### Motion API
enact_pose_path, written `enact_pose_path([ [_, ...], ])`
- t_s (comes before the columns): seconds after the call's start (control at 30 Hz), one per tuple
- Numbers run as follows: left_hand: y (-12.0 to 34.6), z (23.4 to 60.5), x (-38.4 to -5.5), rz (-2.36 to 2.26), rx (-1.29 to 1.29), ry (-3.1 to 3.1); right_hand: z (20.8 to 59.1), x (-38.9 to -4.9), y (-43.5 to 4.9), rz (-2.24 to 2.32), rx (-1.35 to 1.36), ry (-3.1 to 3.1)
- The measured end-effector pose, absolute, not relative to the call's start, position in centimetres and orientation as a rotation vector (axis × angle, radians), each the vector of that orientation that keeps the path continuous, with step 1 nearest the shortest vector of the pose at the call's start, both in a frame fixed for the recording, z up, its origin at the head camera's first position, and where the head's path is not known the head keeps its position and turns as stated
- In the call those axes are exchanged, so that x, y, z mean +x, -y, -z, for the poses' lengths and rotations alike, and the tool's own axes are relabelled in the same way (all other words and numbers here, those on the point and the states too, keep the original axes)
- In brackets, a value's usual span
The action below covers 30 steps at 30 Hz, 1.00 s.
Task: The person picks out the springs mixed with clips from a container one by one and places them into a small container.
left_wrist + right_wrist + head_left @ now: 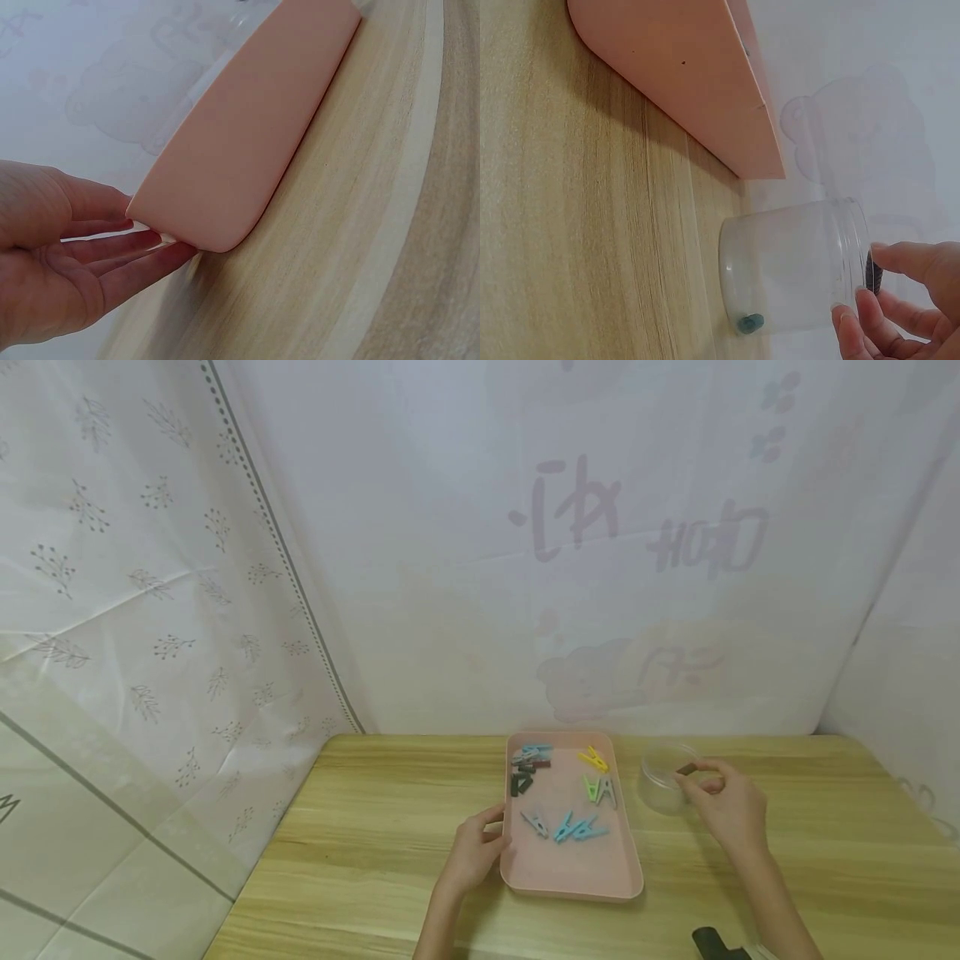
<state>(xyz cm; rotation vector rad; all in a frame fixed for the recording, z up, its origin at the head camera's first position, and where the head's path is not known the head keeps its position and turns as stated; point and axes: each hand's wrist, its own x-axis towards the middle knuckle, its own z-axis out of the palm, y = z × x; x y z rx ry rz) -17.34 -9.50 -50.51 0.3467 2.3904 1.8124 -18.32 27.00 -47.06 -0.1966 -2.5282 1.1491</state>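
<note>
A pink tray [570,872] holds small clothespins: yellow [594,760], green [592,787], grey [607,793] and several light blue [573,828]. Several small black pieces [520,783] lie at its left side. My left hand [471,853] grips the tray's left side, thumb at the rim and fingers lower on the wall. Between thumb and fingertips, my right hand [727,806] pinches a small dark ribbed piece [874,274] at the mouth of a clear round jar [787,262]. Inside the jar, near its bottom, lies a small dark green piece [750,323].
Tray and jar stand on a wood-grain table [375,827], the jar just right of the tray. Behind the table hangs a pale printed curtain [450,610]. A black object [708,942] shows beside the right forearm at the lower edge.
</note>
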Motion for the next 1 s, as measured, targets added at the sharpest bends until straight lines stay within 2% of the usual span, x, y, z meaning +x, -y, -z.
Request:
enact_pose_path([
  [1.0,9.46,50.16,-17.2,-1.802,0.362,-2.402,47.3,-18.49,-27.06,-1.179,-0.238,2.56],
])
